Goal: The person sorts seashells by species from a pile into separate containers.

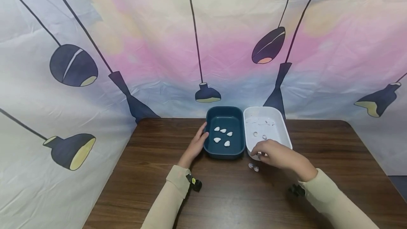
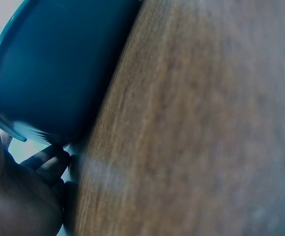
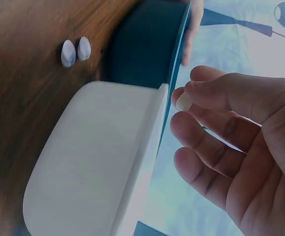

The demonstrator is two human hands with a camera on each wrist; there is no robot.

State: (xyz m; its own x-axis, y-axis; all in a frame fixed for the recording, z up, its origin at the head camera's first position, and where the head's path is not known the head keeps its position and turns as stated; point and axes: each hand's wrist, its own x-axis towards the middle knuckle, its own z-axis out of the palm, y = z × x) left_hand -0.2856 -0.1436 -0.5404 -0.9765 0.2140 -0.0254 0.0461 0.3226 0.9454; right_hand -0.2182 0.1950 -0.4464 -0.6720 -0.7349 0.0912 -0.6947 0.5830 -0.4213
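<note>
My left hand (image 1: 196, 145) rests against the left wall of a dark teal tray (image 1: 224, 156), its fingers lying along the outside near the rim. Several white shells (image 1: 217, 140) lie spread on that tray's floor. Beside it on the right stands a white tray (image 1: 287, 130), holding a few small shells (image 1: 264, 137) and tiny bits. Over the near edge of the white tray, my right hand (image 1: 279, 154) pinches a small whitish piece (image 3: 184, 102), likely a shell, between thumb and index finger. Most of that piece is hidden by the fingertips.
Two small purplish-white shells (image 3: 68, 53) lie on the brown wooden table (image 1: 229, 200) in front of the trays. A cloth backdrop (image 1: 165, 45) with painted lamps hangs right behind the table's far edge. Both trays stand side by side near that edge.
</note>
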